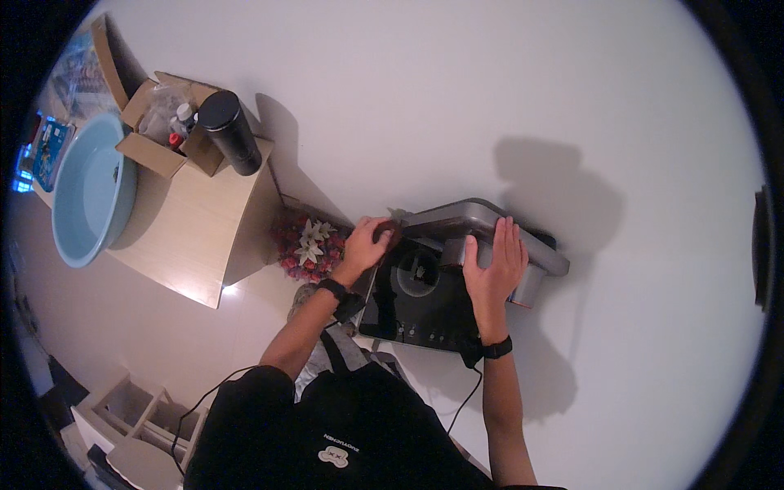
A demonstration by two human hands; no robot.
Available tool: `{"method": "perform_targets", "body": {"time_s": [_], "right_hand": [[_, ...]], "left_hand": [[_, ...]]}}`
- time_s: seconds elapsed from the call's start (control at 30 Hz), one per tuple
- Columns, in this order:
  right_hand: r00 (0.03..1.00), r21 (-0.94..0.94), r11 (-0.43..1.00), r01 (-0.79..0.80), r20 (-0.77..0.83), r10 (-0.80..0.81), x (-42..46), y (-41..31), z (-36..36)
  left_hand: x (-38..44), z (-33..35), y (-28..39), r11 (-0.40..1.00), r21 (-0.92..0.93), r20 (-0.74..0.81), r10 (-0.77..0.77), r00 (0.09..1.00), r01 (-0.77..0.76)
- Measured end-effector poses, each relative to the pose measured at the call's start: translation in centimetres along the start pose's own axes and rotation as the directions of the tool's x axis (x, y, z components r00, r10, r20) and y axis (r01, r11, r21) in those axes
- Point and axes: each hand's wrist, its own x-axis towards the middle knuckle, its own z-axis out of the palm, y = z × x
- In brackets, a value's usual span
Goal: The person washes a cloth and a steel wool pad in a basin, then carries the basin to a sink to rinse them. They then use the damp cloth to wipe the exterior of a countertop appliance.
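Note:
A black glass-topped appliance (422,306) with a row of marks along its near edge lies before me. A grey, angular metallic body (478,214) extends across its far side. My left hand (367,243) has its fingers curled at a small dark reddish-brown round object (384,233) by the appliance's far left corner; whether it grips it is hard to tell. My right hand (499,263) lies flat against the grey body, fingers extended and thumb apart. Under the grey body, beside my right thumb, shows a shiny metallic part (454,252).
To the left stands a wooden table (202,226) bearing a light blue plastic basin (92,190), an open cardboard box (153,150) and a black tumbler (229,131). Artificial flowers (309,242) are beside the table. A black cable (468,398) runs near my right forearm.

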Motion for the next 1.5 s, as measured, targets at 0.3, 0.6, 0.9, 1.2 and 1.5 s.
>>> {"method": "perform_targets", "body": {"time_s": [0.3,0.6,0.9,1.2,1.5], "right_hand": [[0.999,0.032,0.999,-0.032,0.023,0.032,0.4,0.1,-0.2],[0.998,0.052,0.997,-0.051,0.028,0.049,0.2,0.1,-0.4],[0.999,0.052,0.998,-0.042,-0.003,0.042,-0.1,0.4,0.0],[0.999,0.063,0.997,-0.035,0.009,0.035,-0.2,1.0,0.3],[0.999,0.106,0.993,-0.046,0.011,0.045,-0.1,0.8,-0.2]], "left_hand": [[1.6,4.0,0.6,0.954,0.292,0.081,-0.099,0.992,0.071],[4.5,3.8,1.2,0.894,0.421,0.028,-0.182,0.983,0.154],[-2.7,6.8,2.0,0.782,0.607,0.038,0.149,0.988,-0.141],[-3.0,8.4,0.3,0.701,0.459,0.336,0.432,0.837,-0.546],[-1.1,10.3,1.6,0.531,0.527,0.627,0.284,0.726,-0.663]]}}
